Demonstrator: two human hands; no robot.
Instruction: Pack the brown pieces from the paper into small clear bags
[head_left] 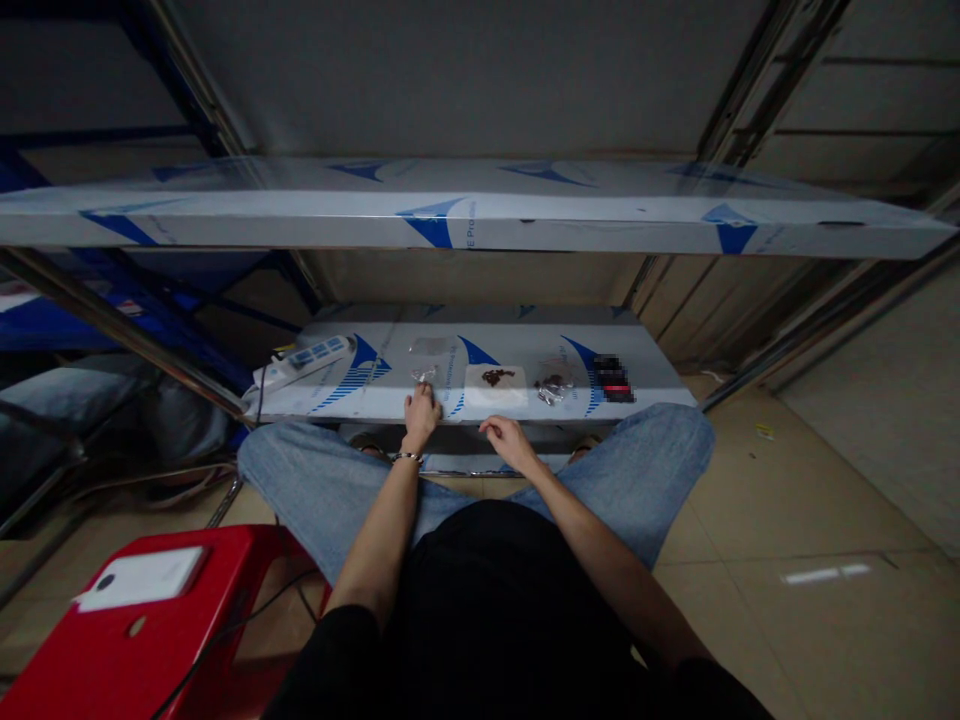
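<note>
Reaching over a steel shelf [517, 335] with blue-marked film — left hand [421, 418] half open, fingertips at a small clear bag [424, 375], grip hard to tell. Right hand [508, 441] loosely curled, holding nothing — near the shelf's near edge, just short of a white square [487, 397] with dark bits.

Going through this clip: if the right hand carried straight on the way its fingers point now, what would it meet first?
Most likely the left hand, which is at a small clear bag. The right hand points that way along the shelf's front edge, though depth is unclear, so it might pass just beside it.
</note>
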